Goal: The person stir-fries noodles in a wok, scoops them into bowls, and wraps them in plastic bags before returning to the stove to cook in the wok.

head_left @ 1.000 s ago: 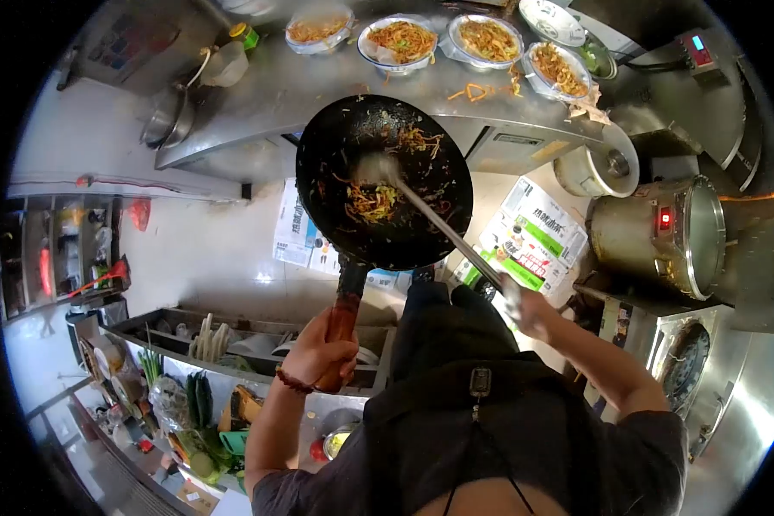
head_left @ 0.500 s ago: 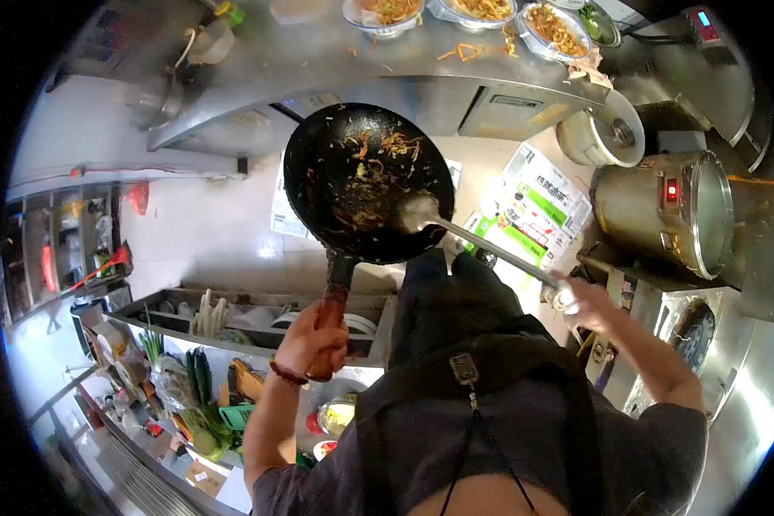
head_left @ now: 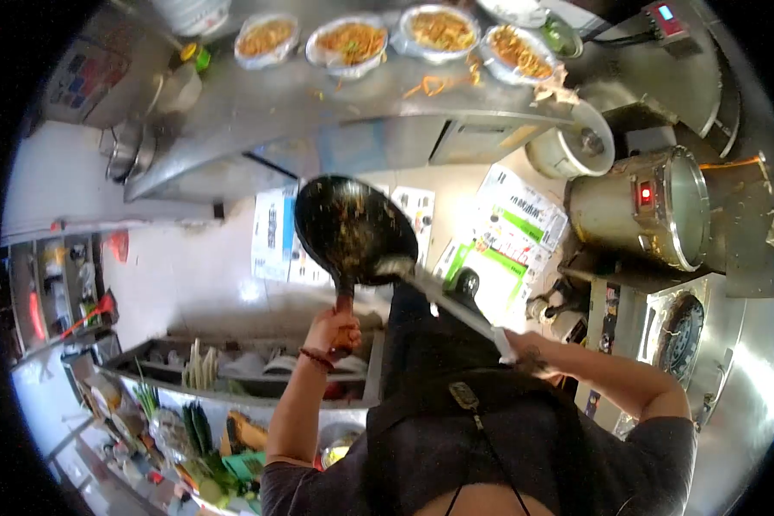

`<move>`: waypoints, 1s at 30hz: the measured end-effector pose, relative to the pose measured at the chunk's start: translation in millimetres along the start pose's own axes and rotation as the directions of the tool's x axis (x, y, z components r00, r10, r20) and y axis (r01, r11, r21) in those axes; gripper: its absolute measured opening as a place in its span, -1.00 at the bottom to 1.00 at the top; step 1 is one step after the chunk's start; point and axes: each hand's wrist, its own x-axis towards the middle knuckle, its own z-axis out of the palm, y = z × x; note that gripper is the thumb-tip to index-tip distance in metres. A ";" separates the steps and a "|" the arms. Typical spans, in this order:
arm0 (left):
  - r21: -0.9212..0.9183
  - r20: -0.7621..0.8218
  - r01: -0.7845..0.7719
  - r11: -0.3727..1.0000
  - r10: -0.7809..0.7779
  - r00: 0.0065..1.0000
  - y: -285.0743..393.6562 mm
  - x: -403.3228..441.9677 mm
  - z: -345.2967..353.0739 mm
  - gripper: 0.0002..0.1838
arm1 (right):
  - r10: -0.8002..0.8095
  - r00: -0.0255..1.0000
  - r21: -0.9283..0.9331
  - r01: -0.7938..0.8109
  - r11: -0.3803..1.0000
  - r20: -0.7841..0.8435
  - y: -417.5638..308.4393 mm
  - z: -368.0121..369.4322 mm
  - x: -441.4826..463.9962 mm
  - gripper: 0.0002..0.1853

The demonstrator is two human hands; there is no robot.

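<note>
My left hand (head_left: 333, 331) is wrapped round the wooden handle of a black wok (head_left: 327, 219). The wok is held tilted above the floor in front of my body, with scraps of food stuck to its inside. My right hand (head_left: 529, 353) grips a long-handled metal ladle (head_left: 451, 305). The ladle's head is at the wok's right-hand lower side and is blurred, so I cannot tell whether it touches the metal. White material at the grip partly hides my right fingers.
Several plates of noodles (head_left: 350, 41) line the steel counter (head_left: 258, 99), with spilled strands nearby. A large steel pot (head_left: 619, 206) and a white bucket (head_left: 559, 155) stand at right. Flattened cartons (head_left: 494, 249) cover floor. Vegetables (head_left: 196, 427) and a trough (head_left: 258, 387) are lower left.
The wok has come down in view and is tilted more. My right hand and the ladle have moved inward and lower. More of the counter's plates show as the view has shifted.
</note>
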 end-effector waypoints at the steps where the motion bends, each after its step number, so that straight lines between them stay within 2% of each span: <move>1: 0.035 0.042 0.023 0.999 -0.024 0.999 -3.9 16.4 -8.1 -0.86 | -0.089 0.994 0.030 0.087 0.996 0.056 8.8 2.2 1.5 -0.57; 2: 0.070 0.079 0.042 0.997 -0.048 0.996 -8.2 30.8 -17.7 -0.87 | -0.107 0.989 0.180 0.088 0.980 0.097 0.3 -5.4 -3.1 -0.64; 4: 0.328 0.013 0.071 0.942 -0.079 0.997 -4.6 39.8 -21.1 -0.87 | -0.143 0.973 0.467 0.044 0.883 0.180 -16.3 -19.7 -12.5 -0.77; 5: 0.261 0.052 0.097 0.960 -0.114 0.992 -1.6 36.4 -25.6 -0.87 | -0.259 0.918 0.718 -0.039 0.695 0.301 -9.1 -25.6 -0.5 -0.74; 6: 0.345 0.070 0.040 0.938 -0.069 0.995 -1.5 32.3 -30.6 -0.79 | -0.404 0.830 0.872 -0.183 0.454 0.385 -2.2 -31.1 13.7 -0.71; 7: 0.302 0.087 0.047 0.952 -0.077 0.993 5.0 19.5 -29.0 -0.87 | -0.444 0.850 0.904 -0.083 0.418 0.284 -30.1 -41.4 -4.2 -0.59; 8: 0.261 0.106 0.058 0.964 -0.088 0.990 9.9 4.7 -27.4 -0.87 | -0.482 0.834 0.950 -0.146 0.276 0.268 -39.3 -46.9 -8.2 -0.52; 10: 0.205 0.090 0.026 0.978 -0.045 0.995 9.4 -13.2 -31.3 -0.86 | -0.584 0.786 0.971 -0.086 0.225 0.205 -57.1 -65.1 -16.2 -0.52; 11: 0.160 0.083 0.016 0.987 -0.029 0.996 6.9 -22.2 -33.8 -0.85 | -0.606 0.784 0.976 0.000 0.217 0.135 -69.7 -73.4 -22.9 -0.49; 12: 0.155 0.084 -0.002 0.988 -0.011 0.996 3.7 -32.2 -34.7 -0.85 | -0.684 0.712 0.984 -0.053 0.169 0.156 -86.9 -82.8 -35.4 -0.46; 14: -0.011 0.207 -0.085 0.996 0.086 0.975 -3.1 -47.6 -38.2 -0.83 | -0.762 0.635 0.964 0.101 0.246 0.128 -122.7 -104.9 -43.9 -0.41; 15: 0.080 0.208 -0.077 0.994 0.059 0.976 -8.5 -46.1 -43.2 -0.79 | -0.797 0.593 0.946 0.182 0.270 0.114 -140.7 -116.0 -48.1 -0.39; 17: 0.049 0.255 -0.173 0.984 0.155 0.954 -16.7 -53.7 -42.5 -0.81 | -0.671 0.736 0.778 0.469 0.417 -0.084 -179.9 -128.4 -50.6 -0.79; 18: 0.019 0.294 -0.244 0.970 0.227 0.928 -17.1 -57.4 -38.7 -0.82 | -0.639 0.746 0.734 0.540 0.412 -0.189 -205.8 -129.7 -43.8 -0.87; 19: 0.016 0.301 -0.264 0.964 0.247 0.921 -13.8 -64.1 -31.2 -0.82 | -0.584 0.763 0.658 0.593 0.463 -0.277 -221.8 -139.2 -13.0 -0.82; 20: 0.061 0.267 -0.273 0.960 0.248 0.931 -11.0 -73.8 -23.2 -0.82 | -0.600 0.672 0.479 0.736 0.478 -0.434 -244.7 -142.7 10.9 -0.82; 21: 0.104 0.232 -0.278 0.955 0.248 0.941 -9.4 -75.4 -19.0 -0.81 | -0.640 0.599 0.288 0.797 0.530 -0.482 -260.0 -155.2 45.6 -0.83; 22: 0.100 0.234 -0.286 0.953 0.257 0.938 -15.3 -64.0 -23.0 -0.81 | -0.570 0.564 0.004 0.712 0.702 -0.597 -281.4 -163.5 61.7 -0.82; 23: -0.023 0.264 -0.208 0.978 0.207 0.942 -27.6 -48.4 -30.4 -0.82 | -0.707 0.348 -0.443 0.590 0.676 -0.616 -296.8 -178.8 80.1 -0.72; 24: -0.141 0.295 -0.116 0.983 0.154 0.943 -36.2 -40.1 -34.4 -0.82 | -0.845 0.033 -0.721 0.505 0.474 -0.533 -301.3 -202.9 127.2 -0.65; 25: -0.140 0.230 -0.064 0.988 0.095 0.969 -31.4 -49.1 -25.7 -0.84 | -0.769 0.160 -0.634 0.476 0.609 -0.619 -313.3 -201.7 112.1 -0.62; 26: -0.131 0.218 -0.051 0.990 0.079 0.973 -34.8 -45.4 -23.9 -0.84 | -0.760 0.170 -0.618 0.486 0.618 -0.627 -311.3 -204.4 120.0 -0.62; 28: -0.109 0.236 -0.011 0.994 0.037 0.971 -42.0 -35.4 -18.8 -0.84 | -0.705 0.127 -0.628 0.364 0.688 -0.698 -292.6 -208.5 132.1 -0.59; 29: -0.156 0.258 0.017 0.988 0.025 0.966 -42.1 -37.1 -11.5 -0.83 | -0.722 0.027 -0.644 0.432 0.632 -0.691 -272.6 -198.4 116.1 -0.58; 30: -0.118 0.260 0.045 0.992 -0.013 0.965 -44.3 -31.2 -8.7 -0.83 | -0.689 0.033 -0.612 0.431 0.663 -0.724 -247.9 -190.6 98.5 -0.58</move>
